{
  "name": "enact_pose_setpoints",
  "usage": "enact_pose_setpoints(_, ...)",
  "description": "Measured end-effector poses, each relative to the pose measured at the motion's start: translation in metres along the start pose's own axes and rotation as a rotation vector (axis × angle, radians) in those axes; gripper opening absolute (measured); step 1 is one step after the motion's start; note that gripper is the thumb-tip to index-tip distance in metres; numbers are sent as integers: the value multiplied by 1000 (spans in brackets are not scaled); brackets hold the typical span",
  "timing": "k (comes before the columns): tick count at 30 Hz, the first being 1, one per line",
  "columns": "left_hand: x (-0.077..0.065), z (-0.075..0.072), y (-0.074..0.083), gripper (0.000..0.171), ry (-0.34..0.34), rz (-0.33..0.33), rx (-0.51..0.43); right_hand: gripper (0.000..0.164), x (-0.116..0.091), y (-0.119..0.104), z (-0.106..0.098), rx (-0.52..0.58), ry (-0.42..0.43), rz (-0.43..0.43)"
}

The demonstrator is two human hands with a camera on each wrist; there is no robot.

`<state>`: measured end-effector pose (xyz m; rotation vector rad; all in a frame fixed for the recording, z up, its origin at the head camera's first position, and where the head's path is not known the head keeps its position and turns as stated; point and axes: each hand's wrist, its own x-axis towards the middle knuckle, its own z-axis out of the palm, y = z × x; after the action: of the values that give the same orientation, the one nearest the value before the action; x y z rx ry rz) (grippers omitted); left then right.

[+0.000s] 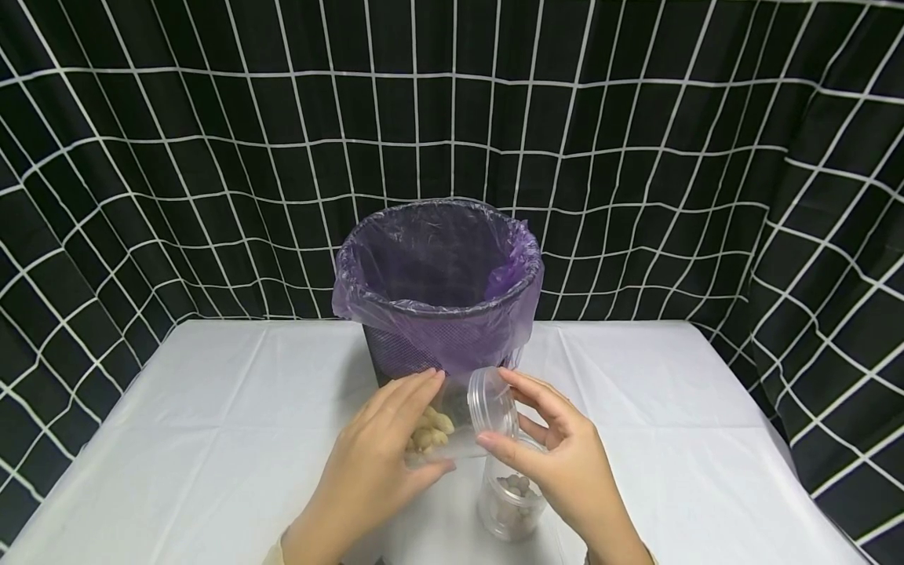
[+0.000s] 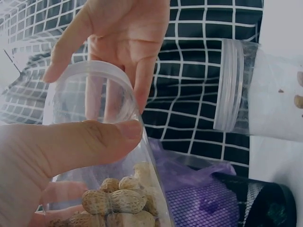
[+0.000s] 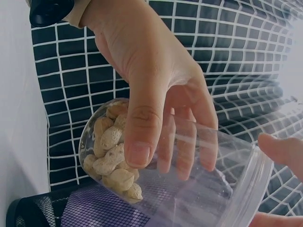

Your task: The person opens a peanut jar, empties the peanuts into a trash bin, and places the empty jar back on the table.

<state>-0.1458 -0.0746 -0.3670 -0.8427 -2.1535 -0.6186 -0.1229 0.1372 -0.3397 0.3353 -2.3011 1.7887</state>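
Observation:
A clear plastic jar (image 3: 203, 161) lies tilted on its side in the air, partly filled with peanuts (image 3: 109, 156) gathered toward its base. My left hand (image 1: 381, 439) grips the jar's body, its thumb on one side and its fingers on the other. At the other end, my right hand (image 1: 558, 439) holds the round clear lid (image 1: 490, 400) between thumb and fingers. Below the right hand, a second clear jar (image 1: 512, 518) stands upright on the table with small brownish round pieces inside; the hand partly hides its top.
Just beyond the hands stands a dark mesh trash bin (image 1: 381, 353) lined with a purple plastic bag (image 1: 494, 329), its mouth facing up. A white cloth covers the table (image 1: 233, 439). Black curtain (image 1: 452, 102) with a white grid surrounds the back and sides.

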Motion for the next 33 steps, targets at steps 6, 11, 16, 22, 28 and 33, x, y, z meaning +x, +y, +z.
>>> enact_pose_setpoints(6, 1, -2, 0, 96, -8, -7, -24, 61, 0, 1, -2, -19, -26, -50)
enact_pose_setpoints(11, 1, -2, 0, 96, -4, -3, -27, 63, 0, 2, -2, 7, -31, -95)
enact_pose_setpoints(16, 1, -2, 0, 96, 10, 0, -3, 69, 1, 1, 1, 55, -1, -112)
enact_pose_setpoints(22, 1, -1, -1, 97, 17, 7, 6, 61, 0, -2, 1, 15, 11, -26)
enact_pose_setpoints(28, 1, -2, -1, 97, 11, 5, 8, 57, 0, -2, 0, -30, 9, -2)
enact_pose_setpoints(33, 1, -3, 0, 96, 2, 1, 8, 58, 0, 0, -1, -7, -5, -45)
